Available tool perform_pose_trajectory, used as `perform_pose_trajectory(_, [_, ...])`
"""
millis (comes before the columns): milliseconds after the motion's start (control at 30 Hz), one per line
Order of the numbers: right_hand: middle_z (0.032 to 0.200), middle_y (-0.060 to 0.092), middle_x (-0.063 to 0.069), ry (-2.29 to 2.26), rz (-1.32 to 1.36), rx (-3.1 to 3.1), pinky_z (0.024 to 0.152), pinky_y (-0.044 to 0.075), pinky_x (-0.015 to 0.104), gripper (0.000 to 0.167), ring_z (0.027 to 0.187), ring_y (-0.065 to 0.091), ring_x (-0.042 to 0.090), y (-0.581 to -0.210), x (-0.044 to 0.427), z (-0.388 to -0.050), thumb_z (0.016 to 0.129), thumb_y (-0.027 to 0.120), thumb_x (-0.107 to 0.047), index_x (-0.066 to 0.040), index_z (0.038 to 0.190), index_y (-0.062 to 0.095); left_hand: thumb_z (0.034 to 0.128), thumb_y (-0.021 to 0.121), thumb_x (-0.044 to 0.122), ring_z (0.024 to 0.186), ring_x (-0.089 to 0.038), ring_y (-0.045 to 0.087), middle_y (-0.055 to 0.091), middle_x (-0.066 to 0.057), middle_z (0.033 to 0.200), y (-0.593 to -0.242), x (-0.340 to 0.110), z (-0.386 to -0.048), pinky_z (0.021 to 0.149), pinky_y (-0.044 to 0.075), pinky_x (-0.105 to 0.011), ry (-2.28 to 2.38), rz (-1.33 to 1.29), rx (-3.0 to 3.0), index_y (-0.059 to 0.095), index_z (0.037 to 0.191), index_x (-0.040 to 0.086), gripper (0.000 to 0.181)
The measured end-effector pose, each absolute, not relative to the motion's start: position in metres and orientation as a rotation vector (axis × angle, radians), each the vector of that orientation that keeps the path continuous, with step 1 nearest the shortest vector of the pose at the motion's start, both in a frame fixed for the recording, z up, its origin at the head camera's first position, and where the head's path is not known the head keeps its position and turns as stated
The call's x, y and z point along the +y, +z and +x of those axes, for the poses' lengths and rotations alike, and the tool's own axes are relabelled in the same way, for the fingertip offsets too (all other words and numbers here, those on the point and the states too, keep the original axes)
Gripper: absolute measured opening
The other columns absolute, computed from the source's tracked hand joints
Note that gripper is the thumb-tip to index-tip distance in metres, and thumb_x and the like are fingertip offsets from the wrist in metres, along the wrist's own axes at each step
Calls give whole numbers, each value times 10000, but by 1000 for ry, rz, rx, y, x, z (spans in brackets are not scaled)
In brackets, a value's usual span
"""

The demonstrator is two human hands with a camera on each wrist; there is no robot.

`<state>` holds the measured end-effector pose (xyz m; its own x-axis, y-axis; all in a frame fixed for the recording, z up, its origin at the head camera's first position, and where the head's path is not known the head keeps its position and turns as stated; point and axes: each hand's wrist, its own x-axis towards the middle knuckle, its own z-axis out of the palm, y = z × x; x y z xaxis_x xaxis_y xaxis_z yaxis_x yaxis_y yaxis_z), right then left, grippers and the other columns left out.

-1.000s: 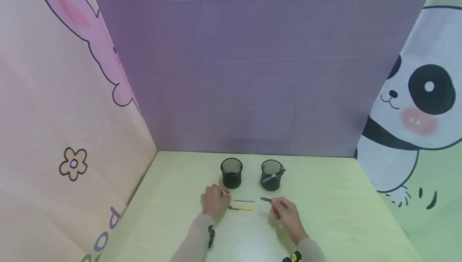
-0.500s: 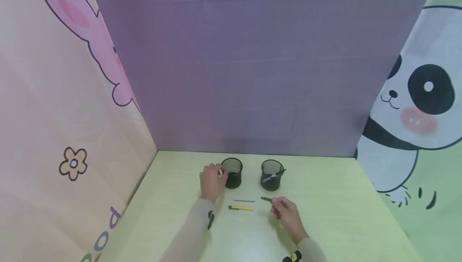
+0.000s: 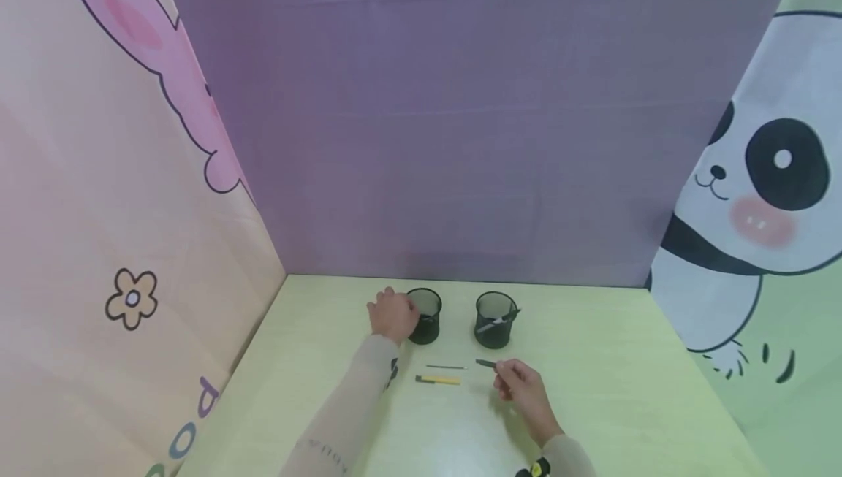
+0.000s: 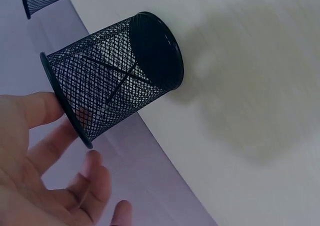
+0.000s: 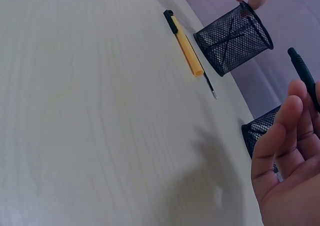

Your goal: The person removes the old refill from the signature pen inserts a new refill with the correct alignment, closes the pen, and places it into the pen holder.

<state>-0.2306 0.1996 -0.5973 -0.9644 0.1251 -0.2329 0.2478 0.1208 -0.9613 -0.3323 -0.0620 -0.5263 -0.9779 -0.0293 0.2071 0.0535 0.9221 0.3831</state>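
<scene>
- A purple backdrop [image 3: 460, 134] rises behind a pale table [image 3: 625, 389].
- Left hand [image 3: 392, 316]: at 9 o'clock of the left mesh cup [image 4: 90, 73], fingers loosely bent, one showing through the mesh; nothing seen gripped.
- Right hand [image 3: 524, 389] pinches the dark pen [image 3: 485, 364], with that cup at its 10 o'clock.
- The pen looks light, stiff, smooth; mid-barrel should suit. The cup probably tips easily at its rim.
- Yellow pen [image 3: 442, 380], thin refill [image 3: 447, 367]: toward 9 o'clock.
- Right mesh cup [image 3: 494, 341] limits 12; open room toward 3, far edge beyond both cups.
</scene>
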Motion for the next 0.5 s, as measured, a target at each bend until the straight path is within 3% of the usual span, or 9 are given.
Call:
perform_pose_trajectory(200, [823,649,24,-1971,399,2281,683,516,285,285,748,577,187,-598,200,-230,1052,567,-238,39,1079,628,907,683,236,922,-345,643,670,-159,944,-519,-57,-340,977,473,-606,-470,37,-2970,751,883,51,198])
perform_pose_trajectory(500, [844,654,36,-1971,431,2269,693,514,294,289,773,582,206,-597,202,-230,1052,569,-261,18,1075,639,904,709,231,914,-336,661,706,-150,939,-514,-52,-352,1018,453,-586,-426,121,-3087,739,886,57,177])
